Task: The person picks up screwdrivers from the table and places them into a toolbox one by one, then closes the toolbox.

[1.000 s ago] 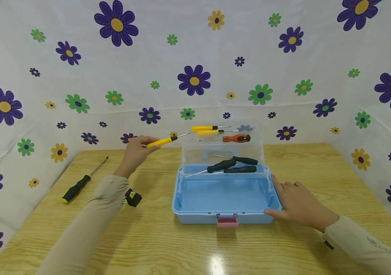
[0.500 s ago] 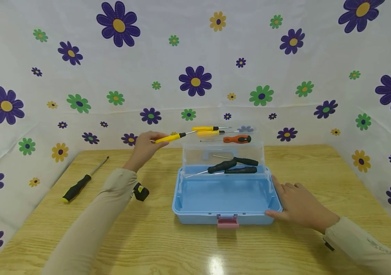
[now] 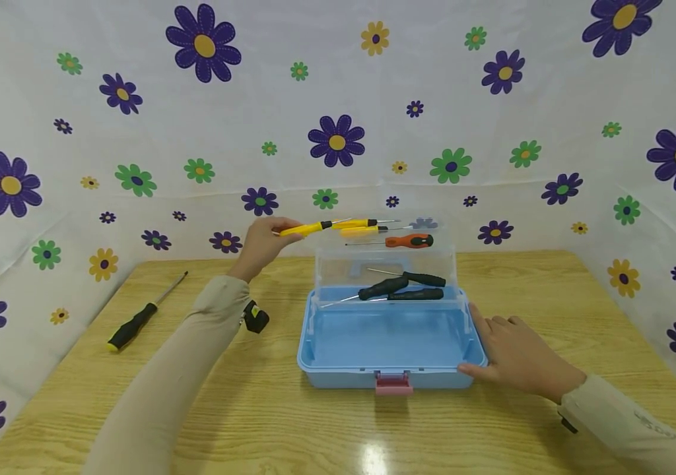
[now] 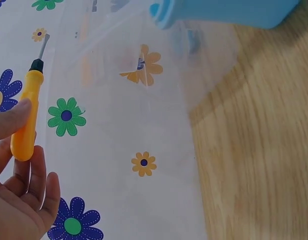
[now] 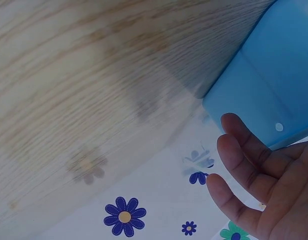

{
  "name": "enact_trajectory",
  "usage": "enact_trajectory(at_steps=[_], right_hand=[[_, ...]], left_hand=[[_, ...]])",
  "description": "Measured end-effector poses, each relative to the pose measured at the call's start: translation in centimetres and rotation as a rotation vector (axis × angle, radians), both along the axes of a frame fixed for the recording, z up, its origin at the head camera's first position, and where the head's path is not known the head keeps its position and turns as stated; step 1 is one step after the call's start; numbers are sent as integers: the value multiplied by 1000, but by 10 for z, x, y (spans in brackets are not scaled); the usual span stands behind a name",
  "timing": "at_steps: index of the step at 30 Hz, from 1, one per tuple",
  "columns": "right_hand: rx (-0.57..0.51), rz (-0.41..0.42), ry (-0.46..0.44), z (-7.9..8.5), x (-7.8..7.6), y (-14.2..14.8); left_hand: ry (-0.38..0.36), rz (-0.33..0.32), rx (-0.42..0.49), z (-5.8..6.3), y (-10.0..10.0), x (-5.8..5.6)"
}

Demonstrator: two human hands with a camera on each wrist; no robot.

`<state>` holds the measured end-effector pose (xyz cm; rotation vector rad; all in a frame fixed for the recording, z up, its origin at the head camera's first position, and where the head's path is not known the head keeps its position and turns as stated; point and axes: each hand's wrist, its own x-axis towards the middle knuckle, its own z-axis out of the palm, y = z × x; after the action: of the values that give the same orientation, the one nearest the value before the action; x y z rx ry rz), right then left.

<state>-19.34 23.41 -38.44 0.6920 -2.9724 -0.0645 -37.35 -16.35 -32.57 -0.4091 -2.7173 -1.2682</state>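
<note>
My left hand (image 3: 263, 244) holds a yellow screwdriver (image 3: 305, 229) between thumb and fingers, its dark collar and metal tip pointing right. In the left wrist view, the thumb presses the yellow handle. The blade reaches over the left end of the clear upper tray, where two yellow screwdrivers (image 3: 354, 223) and an orange screwdriver (image 3: 409, 241) lie. Below them, the lower clear tray bears black screwdrivers (image 3: 382, 287). My right hand (image 3: 522, 359) touches the right side of the blue toolbox (image 3: 338, 378), thumb at its front rim; in the right wrist view, several fingers are loosely bent beside the wall.
A black screwdriver (image 3: 136, 325) with a yellow-green end lies on the left of the wooden table (image 3: 267, 422). The toolbox's pink latch (image 3: 394, 382) hangs down in front. Behind the table hangs a white flowered cloth (image 3: 385, 79).
My left hand has moved right and slightly up with the yellow screwdriver, bringing its tip to the upper tray. The right hand and toolbox have stayed put.
</note>
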Motion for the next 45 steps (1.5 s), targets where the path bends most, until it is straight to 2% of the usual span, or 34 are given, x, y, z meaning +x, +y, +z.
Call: enact_trajectory(at_steps=[6, 13, 16, 26, 36, 45], right_hand=[[-5, -1, -4, -1, 0, 0], [-2, -3, -2, -1, 0, 0], [-6, -5, -5, 0, 0, -1], [9, -15, -17, 1, -3, -1], [10, -20, -28, 2, -3, -2], [0, -23, -34, 4, -2, -3]], left_hand=[[-15, -19, 24, 5, 6, -6], [-41, -5, 7, 12, 17, -15], [-41, -18, 11, 14, 21, -19], [-50, -18, 0, 17, 34, -34], [-78, -1, 48, 21, 46, -38], [-79, -6, 4, 23, 58, -41]])
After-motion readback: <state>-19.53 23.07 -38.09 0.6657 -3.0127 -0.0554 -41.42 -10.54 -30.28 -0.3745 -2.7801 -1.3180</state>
